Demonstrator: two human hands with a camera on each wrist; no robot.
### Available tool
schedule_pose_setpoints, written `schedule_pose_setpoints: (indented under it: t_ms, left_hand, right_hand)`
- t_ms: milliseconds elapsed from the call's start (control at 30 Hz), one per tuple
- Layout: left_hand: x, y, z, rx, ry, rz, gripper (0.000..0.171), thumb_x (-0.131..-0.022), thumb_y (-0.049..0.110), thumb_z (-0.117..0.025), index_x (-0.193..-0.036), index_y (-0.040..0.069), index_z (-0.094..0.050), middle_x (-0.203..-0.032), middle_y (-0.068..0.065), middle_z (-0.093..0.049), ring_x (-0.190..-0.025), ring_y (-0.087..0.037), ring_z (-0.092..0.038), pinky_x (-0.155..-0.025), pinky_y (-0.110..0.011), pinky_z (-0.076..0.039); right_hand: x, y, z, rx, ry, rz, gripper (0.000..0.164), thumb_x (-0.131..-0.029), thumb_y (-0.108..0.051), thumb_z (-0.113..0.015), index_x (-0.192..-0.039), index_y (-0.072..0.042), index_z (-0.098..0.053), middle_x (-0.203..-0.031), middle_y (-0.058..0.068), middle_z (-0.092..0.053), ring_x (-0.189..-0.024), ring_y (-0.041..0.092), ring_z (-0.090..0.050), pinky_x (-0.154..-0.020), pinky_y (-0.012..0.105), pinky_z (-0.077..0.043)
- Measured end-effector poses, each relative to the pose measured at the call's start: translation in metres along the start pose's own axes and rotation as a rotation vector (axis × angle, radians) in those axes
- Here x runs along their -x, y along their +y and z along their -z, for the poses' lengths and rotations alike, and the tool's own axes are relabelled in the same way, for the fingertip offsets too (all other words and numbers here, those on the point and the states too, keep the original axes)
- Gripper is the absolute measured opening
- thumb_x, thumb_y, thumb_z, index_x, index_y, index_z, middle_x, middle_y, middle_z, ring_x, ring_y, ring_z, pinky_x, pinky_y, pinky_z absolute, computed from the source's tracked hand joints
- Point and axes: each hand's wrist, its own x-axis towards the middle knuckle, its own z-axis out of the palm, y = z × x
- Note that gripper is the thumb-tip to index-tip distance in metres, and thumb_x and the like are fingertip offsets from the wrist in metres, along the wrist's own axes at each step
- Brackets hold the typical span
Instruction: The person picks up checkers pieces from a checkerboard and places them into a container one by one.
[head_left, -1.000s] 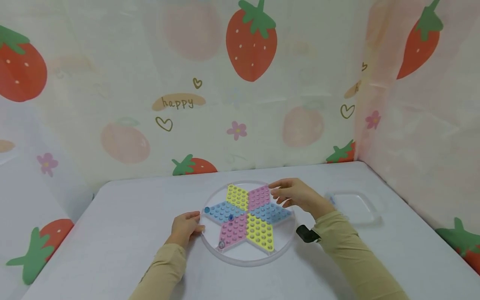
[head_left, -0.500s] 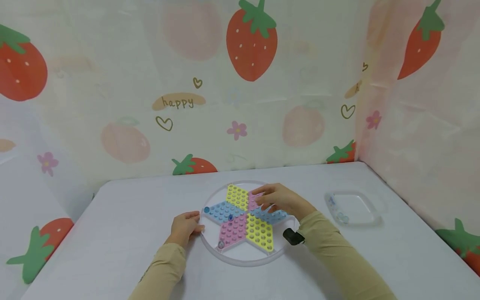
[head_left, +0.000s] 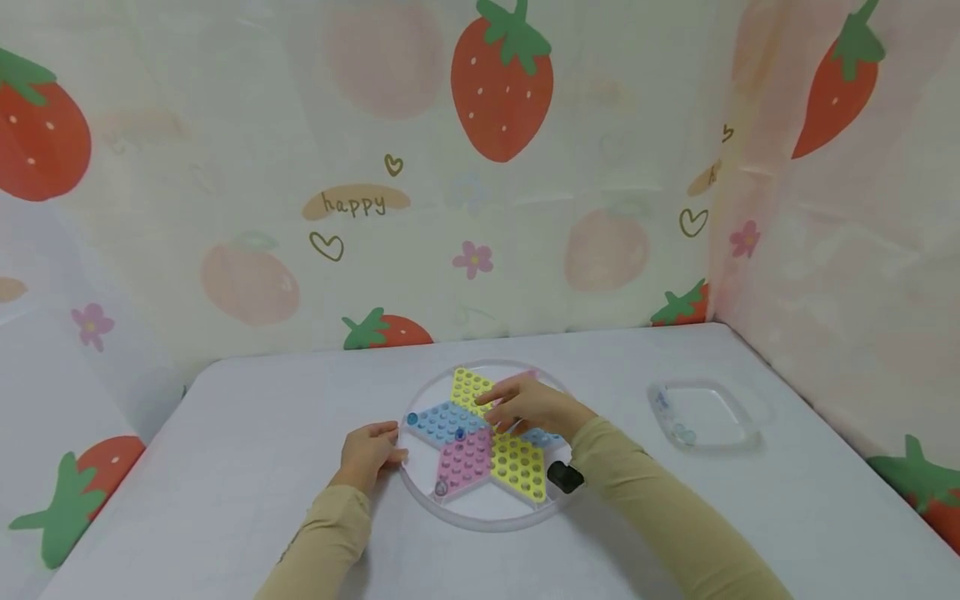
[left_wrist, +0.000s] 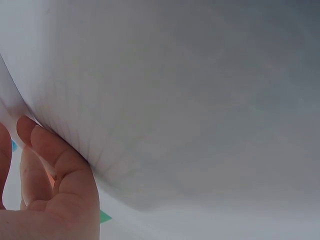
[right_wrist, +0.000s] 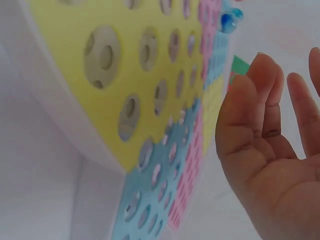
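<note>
A round, clear-rimmed Chinese checkers board [head_left: 517, 467] with a yellow, pink and blue star lies on the table. In the head view, a blue marble [head_left: 412, 419] sits at its left blue tip, a darker blue marble [head_left: 460, 434] near the centre, and a clear marble [head_left: 441, 488] at the lower pink tip. My left hand [head_left: 366, 454] rests at the board's left rim, fingers and thumb touching the edge. My right hand [head_left: 536, 407] hovers over the right half, fingers loosely bent and apart; nothing shows between them in the right wrist view. It hides part of the pink and blue points.
A clear plastic tray [head_left: 752, 433] stands to the right, with several clear and bluish marbles [head_left: 684, 434] along its left side. A strawberry-print backdrop [head_left: 420, 275] rises behind the white-covered table [head_left: 247, 467]. A black device [head_left: 565, 477] is at my right wrist.
My right hand has moved left from beyond the board's upper right rim to above its middle. The left hand and the marbles on the board have stayed put.
</note>
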Motion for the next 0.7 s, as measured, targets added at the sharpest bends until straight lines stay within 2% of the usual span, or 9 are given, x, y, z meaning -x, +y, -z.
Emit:
schedule_pose_setpoints:
  t_ms: [167, 367, 700]
  left_hand:
    - [0.0, -0.001, 0.001, 0.016, -0.011, -0.001, 0.048, -0.084, -0.009, -0.065, -0.131, -0.005, -0.055, -0.134, -0.027, -0.053, -0.066, -0.013, -0.057, -0.059, -0.022, -0.046]
    - [0.001, -0.001, 0.001, 0.026, -0.004, -0.003, 0.049, -0.082, -0.01, -0.065, -0.131, -0.006, -0.055, -0.133, -0.026, -0.054, -0.063, -0.011, -0.056, -0.058, -0.022, -0.045]
    - [0.003, 0.001, 0.002, 0.042, -0.012, 0.001, 0.052, -0.081, -0.012, -0.066, -0.131, -0.006, -0.054, -0.134, -0.022, -0.054, -0.058, -0.009, -0.055, -0.056, -0.02, -0.046]
  right_hand:
    - [-0.008, 0.0, -0.011, 0.016, -0.029, -0.036, 0.038, -0.089, -0.003, -0.067, -0.127, -0.001, -0.063, -0.083, 0.008, -0.066, -0.069, 0.015, -0.061, -0.064, 0.027, -0.051]
    - [-0.015, -0.002, -0.02, 0.038, -0.052, -0.072, 0.037, -0.089, 0.001, -0.066, -0.126, -0.002, -0.064, -0.081, 0.008, -0.07, -0.07, 0.015, -0.063, -0.063, 0.026, -0.053]
    - [-0.024, -0.001, -0.034, 0.136, 0.013, -0.13, 0.027, -0.087, -0.004, -0.071, -0.113, -0.005, -0.072, -0.072, 0.007, -0.065, -0.061, 0.013, -0.057, -0.058, 0.023, -0.051]
